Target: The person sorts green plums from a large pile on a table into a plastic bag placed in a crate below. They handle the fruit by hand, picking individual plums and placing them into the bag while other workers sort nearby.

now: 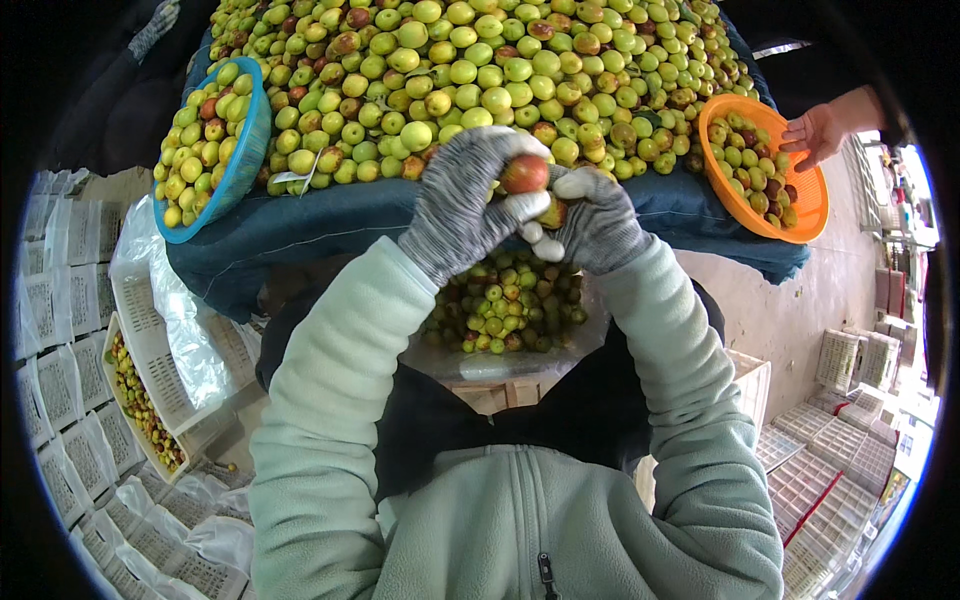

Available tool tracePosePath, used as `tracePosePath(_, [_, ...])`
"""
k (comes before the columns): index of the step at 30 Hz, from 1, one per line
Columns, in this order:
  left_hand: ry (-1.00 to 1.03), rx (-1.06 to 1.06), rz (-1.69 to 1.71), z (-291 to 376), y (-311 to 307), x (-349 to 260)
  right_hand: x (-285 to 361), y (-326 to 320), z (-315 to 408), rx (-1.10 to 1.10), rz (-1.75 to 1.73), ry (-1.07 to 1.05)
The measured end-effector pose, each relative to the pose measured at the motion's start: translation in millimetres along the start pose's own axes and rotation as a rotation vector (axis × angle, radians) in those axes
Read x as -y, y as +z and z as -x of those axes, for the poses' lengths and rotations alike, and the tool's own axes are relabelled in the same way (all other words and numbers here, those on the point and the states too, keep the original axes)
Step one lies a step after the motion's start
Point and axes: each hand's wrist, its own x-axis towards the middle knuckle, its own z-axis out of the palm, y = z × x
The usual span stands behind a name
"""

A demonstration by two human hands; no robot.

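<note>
In a grey knit glove with pale fingertips, my left hand [472,199] grips a reddish-brown jujube [524,175] between thumb and fingers. My right hand [592,217], gloved alike, is closed on a yellow-brown jujube [555,214] close beside it. Both hands are held together above the near edge of a table heaped with green and brown jujubes [465,75]. Below my forearms, between my knees, more jujubes [502,307] lie in a container lined with clear plastic. Parts of the held fruits are hidden by the gloves.
A blue basket [259,127] of jujubes stands at the table's left corner, an orange basket [814,199] at the right. Another person's bare hand [817,135] reaches over the orange one. Dark blue cloth [330,217] covers the table edge. White plastic crates [840,480] stand on both sides.
</note>
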Motion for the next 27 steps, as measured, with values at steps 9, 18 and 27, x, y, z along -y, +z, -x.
tracePosePath(9, [0.028,0.399,-0.125,25.8,19.1,-25.9,-15.7,-49.8,170.1,-0.088,-0.139,-0.474])
tracePosePath(18, [-0.099,0.198,-0.684,26.3,-15.7,23.2,-94.4,-286.9,571.6,-1.739,-0.883,-1.244])
tracePosePath(27, [-0.546,0.317,-0.877,23.2,-20.6,28.5,-3.8,-205.0,370.7,-1.283,0.376,-0.857])
